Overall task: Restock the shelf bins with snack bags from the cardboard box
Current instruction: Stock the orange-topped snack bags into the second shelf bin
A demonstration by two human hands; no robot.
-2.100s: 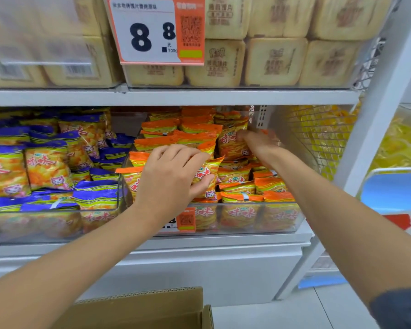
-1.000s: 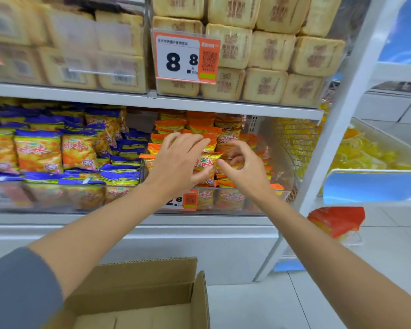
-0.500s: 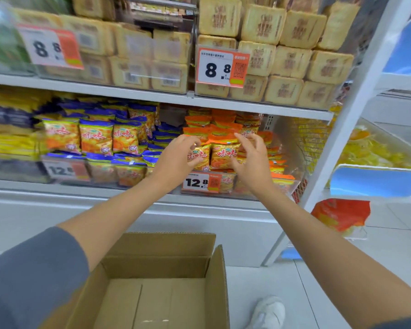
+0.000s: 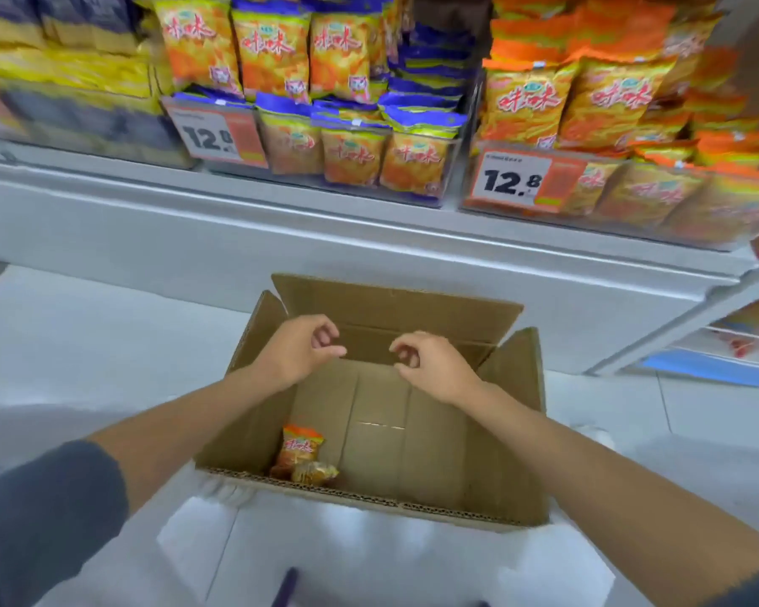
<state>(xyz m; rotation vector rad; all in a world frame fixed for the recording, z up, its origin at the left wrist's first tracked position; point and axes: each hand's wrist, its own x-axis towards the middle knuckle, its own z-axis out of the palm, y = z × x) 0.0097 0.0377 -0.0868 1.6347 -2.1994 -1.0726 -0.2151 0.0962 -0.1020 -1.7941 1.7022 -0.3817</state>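
Left hand (image 4: 296, 349), right hand (image 4: 435, 365) over cardboard box (image 4: 391, 309)

Right price tag (image 4: 512, 180) reads 12.8; snack bags (image 4: 526, 98) show 咪咪

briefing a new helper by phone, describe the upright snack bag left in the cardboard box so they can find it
The open cardboard box sits on the floor in front of the shelf. In its near left corner, an orange-topped snack bag stands by the left wall. Unlike the second bag lying down at its foot, it is upright with red characters facing you.
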